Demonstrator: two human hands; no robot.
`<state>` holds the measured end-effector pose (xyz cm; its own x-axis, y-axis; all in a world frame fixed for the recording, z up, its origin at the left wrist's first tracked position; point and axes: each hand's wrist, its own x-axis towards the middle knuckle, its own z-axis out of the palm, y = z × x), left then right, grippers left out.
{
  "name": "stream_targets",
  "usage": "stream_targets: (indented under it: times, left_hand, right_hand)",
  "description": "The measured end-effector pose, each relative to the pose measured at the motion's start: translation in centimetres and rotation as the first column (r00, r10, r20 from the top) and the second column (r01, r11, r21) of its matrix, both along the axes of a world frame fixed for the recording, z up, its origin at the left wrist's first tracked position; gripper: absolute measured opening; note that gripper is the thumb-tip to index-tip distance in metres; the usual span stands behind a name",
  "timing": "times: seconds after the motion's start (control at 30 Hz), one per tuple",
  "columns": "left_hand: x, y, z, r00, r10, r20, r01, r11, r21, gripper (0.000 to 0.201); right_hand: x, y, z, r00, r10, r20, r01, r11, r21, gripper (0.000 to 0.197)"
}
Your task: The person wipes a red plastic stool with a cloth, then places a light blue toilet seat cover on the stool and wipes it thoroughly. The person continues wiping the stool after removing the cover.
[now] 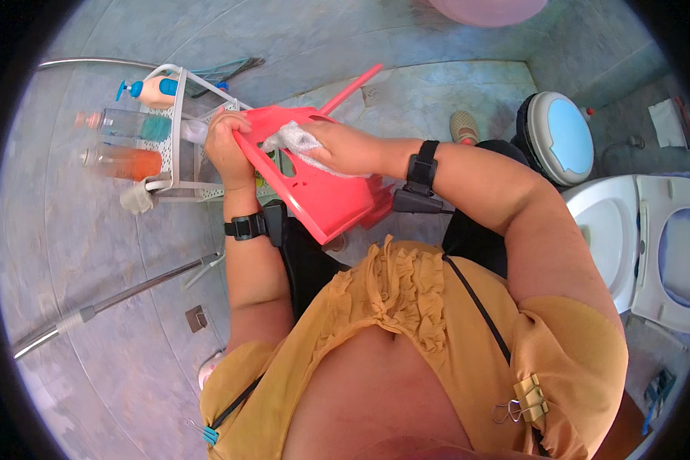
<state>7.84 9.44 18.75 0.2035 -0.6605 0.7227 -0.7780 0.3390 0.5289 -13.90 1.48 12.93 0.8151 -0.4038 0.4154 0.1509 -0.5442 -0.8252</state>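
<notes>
A red plastic stool [331,208] is held tilted in front of my body, one slim leg pointing up and away to the right. My left hand [228,149] grips its far left edge, the fingers curled over the rim. A crumpled white cloth [297,139] is bunched in my right hand [349,149], which presses it against the stool beside the cut-out holes. The underside and the other legs are mostly hidden. Both wrists wear black straps.
At the left, a white rack [178,130] carries a pump bottle [158,92], a clear bottle [123,123] and an orange bottle [134,162]. A bin [563,138] and a toilet [609,207] stand right. A pink basin [494,8] is at the top; a metal rail [142,295] runs lower left.
</notes>
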Motion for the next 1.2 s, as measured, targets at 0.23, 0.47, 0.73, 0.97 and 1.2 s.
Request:
stream_targets:
  times: [0.23,0.47,0.73,0.97,1.2]
  left_hand:
    - [-1.3,-3.6,0.6,0.958,0.109,0.266,-0.121,0.992,0.031,0.045]
    - [-4.6,-6.3,2.8,0.924,0.21,0.319,-0.266,0.953,0.143,0.056]
    - [-7.1,-7.9,3.1,0.818,0.403,0.41,-0.528,0.81,0.257,0.065]
    - [-7.8,-10.2,4.7,0.786,0.403,0.469,-0.591,0.712,0.379,0.073]
    - [-7.6,-10.4,5.0,0.783,0.362,0.505,-0.586,0.701,0.407,0.075]
  right_hand:
    - [-1.7,-6.9,3.4,0.919,-0.381,-0.102,0.387,0.821,0.419,0.041]
    - [-5.7,-15.4,5.1,0.725,-0.68,0.109,0.612,0.709,0.349,0.04]
    - [-7.1,-16.8,4.7,0.766,-0.612,0.196,0.496,0.757,0.426,0.046]
    - [-9.4,-18.2,6.0,0.646,-0.753,0.125,0.595,0.599,0.535,0.037]
    - [-10.8,-17.2,6.9,0.72,-0.662,0.207,0.504,0.705,0.5,0.038]
